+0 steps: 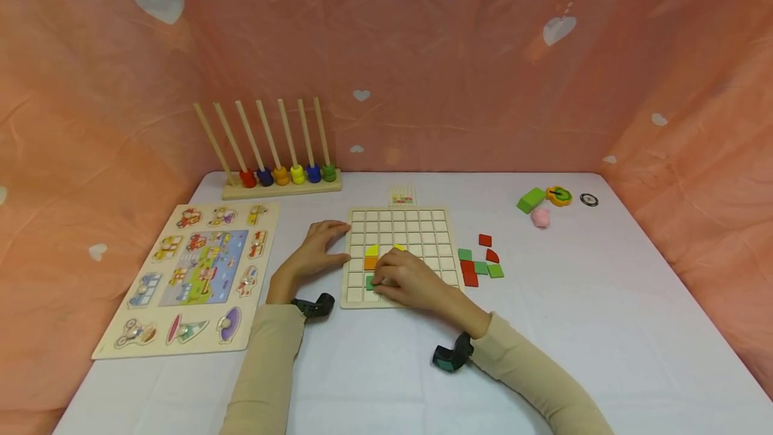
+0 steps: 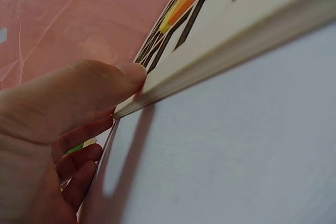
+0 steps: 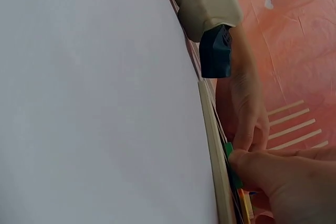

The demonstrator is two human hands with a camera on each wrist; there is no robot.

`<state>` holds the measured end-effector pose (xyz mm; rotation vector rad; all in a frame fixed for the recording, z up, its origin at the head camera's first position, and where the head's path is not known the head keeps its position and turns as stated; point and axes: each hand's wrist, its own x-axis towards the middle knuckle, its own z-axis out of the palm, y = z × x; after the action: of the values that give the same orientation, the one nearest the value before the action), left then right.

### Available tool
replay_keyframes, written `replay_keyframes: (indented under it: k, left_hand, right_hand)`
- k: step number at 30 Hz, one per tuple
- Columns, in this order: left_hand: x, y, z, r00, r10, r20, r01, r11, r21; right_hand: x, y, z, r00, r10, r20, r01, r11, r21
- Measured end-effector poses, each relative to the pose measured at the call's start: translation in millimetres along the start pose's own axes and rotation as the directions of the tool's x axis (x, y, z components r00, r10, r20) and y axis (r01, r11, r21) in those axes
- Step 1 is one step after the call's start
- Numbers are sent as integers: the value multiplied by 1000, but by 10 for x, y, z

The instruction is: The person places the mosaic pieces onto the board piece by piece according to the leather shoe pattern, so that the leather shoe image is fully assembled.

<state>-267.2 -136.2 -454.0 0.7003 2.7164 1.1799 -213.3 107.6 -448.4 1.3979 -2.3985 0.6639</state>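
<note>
A square wooden grid board (image 1: 433, 225) lies on the table, with yellow quarter-round tiles (image 1: 372, 250) and an orange square tile (image 1: 370, 263) in its cells. My left hand (image 1: 314, 247) rests along the board's left edge, thumb and fingers spread; the left wrist view shows the thumb (image 2: 131, 72) at the rim. Over the lower left cells, my right hand (image 1: 413, 280) pinches a green square tile (image 1: 370, 282) between thumb and fingers. In the right wrist view the thumb tip lies against the green tile (image 3: 236, 174). The right hand covers part of the grid.
Right of the board lie loose red tiles (image 1: 469, 274) and green tiles (image 1: 495, 271). A small pattern card (image 1: 402, 196) sits behind it. At left are a knobbed picture puzzle (image 1: 253, 314) and a peg stand (image 1: 280, 188). A green block (image 1: 531, 200) and small toys stand back right.
</note>
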Motion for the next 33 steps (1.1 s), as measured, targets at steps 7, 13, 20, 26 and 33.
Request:
replay_keyframes:
  k: [7,13,20,26,33]
  left_hand:
    - [-7,-13,2,1000,0,-2,0,1000,7]
    - [-10,-9,1,1000,0,-2,0,1000,5]
    - [-15,2,-3,1000,6,0,-6,1000,3]
    - [-18,16,-10,1000,10,-4,-10,1000,-8]
    - [-21,22,-9,1000,-1,-3,1,1000,-23]
  right_hand:
    - [48,-24,49,999,29,-45,-29,1000,-9]
    - [62,-48,55,995,82,-50,-83,996,-30]
    - [66,-43,40,991,131,-14,-131,991,-3]
    - [71,-39,1,994,111,15,-111,994,6]
    - [60,-24,-25,989,139,56,-141,989,42]
